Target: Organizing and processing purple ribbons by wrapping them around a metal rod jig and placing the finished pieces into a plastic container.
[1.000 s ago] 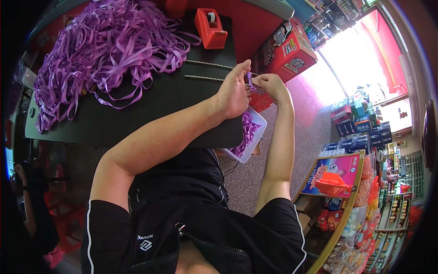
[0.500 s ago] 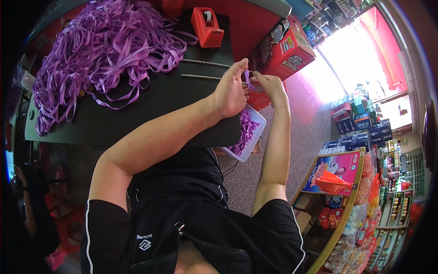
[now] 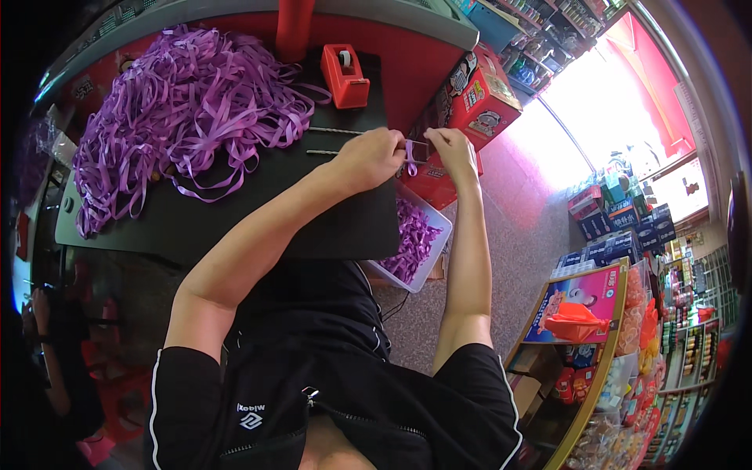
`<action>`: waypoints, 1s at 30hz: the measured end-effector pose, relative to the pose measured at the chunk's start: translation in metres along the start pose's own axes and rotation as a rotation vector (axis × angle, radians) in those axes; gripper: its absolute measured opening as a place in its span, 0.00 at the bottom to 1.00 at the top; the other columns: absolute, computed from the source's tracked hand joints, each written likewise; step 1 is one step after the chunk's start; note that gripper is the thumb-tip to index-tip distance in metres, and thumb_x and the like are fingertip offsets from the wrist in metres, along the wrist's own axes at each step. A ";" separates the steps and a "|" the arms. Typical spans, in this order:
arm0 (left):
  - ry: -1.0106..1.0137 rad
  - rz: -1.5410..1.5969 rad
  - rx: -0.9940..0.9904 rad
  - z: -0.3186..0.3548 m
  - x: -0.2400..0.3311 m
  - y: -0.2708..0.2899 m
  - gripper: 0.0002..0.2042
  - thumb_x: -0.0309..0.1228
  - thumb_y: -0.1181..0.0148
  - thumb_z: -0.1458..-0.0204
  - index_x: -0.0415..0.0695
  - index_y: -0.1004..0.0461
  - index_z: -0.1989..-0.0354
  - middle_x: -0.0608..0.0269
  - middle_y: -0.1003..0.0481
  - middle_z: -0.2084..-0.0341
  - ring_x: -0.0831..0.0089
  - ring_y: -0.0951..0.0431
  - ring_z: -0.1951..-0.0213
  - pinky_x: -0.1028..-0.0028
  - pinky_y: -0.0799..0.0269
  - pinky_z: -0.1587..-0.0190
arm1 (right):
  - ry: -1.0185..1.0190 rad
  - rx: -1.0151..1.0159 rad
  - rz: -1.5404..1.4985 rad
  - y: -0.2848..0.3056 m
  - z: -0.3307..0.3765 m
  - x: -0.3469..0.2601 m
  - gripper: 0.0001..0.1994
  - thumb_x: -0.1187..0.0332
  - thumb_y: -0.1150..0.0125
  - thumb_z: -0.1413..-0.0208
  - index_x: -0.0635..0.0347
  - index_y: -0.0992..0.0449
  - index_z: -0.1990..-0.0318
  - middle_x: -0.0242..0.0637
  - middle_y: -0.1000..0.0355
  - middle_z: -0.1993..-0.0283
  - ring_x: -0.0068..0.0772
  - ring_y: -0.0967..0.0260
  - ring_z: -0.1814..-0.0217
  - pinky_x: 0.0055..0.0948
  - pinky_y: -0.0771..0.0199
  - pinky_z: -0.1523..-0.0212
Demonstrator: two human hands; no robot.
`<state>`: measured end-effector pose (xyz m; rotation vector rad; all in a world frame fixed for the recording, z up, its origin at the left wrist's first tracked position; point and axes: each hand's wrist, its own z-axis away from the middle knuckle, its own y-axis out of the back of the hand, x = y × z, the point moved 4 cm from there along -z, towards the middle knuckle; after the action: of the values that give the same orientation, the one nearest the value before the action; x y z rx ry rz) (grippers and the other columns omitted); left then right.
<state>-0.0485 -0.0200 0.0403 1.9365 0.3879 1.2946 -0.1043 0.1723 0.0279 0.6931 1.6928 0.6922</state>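
Observation:
My left hand (image 3: 370,155) and my right hand (image 3: 448,146) meet over the right edge of a black table (image 3: 258,211). Between their fingertips they pinch a short piece of purple ribbon (image 3: 410,159), folded into a small loop. A big heap of purple ribbon strips (image 3: 180,110) lies on the table's left half. Below the hands, a white tray (image 3: 429,258) beside the table holds several purple ribbon pieces. A red tape dispenser (image 3: 345,76) stands at the table's far edge. Two thin metal rods (image 3: 329,131) lie on the table just left of my left hand.
A red carton (image 3: 478,90) sits on the floor beyond my hands. Shop shelves with packaged goods (image 3: 619,313) fill the right side. A red post (image 3: 294,27) rises behind the table. Another person (image 3: 55,352) is at the lower left.
Both hands have stayed together at the table's right edge, shifting slightly while working the small ribbon piece. The view has tilted a little.

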 end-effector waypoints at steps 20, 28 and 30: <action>-0.085 -0.511 0.038 0.020 -0.034 -0.020 0.34 0.59 0.63 0.44 0.53 0.48 0.32 0.53 0.53 0.32 0.57 0.60 0.30 0.47 0.75 0.32 | -0.235 -0.483 -0.648 -0.042 -0.030 0.032 0.13 0.62 0.37 0.46 0.64 0.22 0.61 0.31 0.25 0.66 0.21 0.29 0.67 0.23 0.30 0.66; -0.040 -0.485 -0.008 0.020 -0.032 -0.019 0.34 0.59 0.63 0.44 0.53 0.48 0.32 0.54 0.55 0.31 0.56 0.59 0.30 0.45 0.69 0.33 | -0.365 -0.223 -0.538 -0.018 0.010 0.041 0.20 0.50 0.41 0.46 0.59 0.21 0.59 0.27 0.26 0.67 0.19 0.33 0.66 0.23 0.35 0.64; -0.032 -0.490 -0.026 0.019 -0.033 -0.018 0.34 0.59 0.63 0.44 0.53 0.48 0.32 0.54 0.55 0.31 0.56 0.59 0.30 0.45 0.69 0.33 | -0.393 -0.324 -0.519 -0.021 0.020 0.045 0.19 0.50 0.40 0.46 0.56 0.20 0.60 0.25 0.28 0.69 0.17 0.36 0.69 0.22 0.41 0.67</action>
<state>-0.0432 -0.0366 0.0023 1.6946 0.7691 0.9404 -0.0959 0.1943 -0.0198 0.1303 1.2780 0.4093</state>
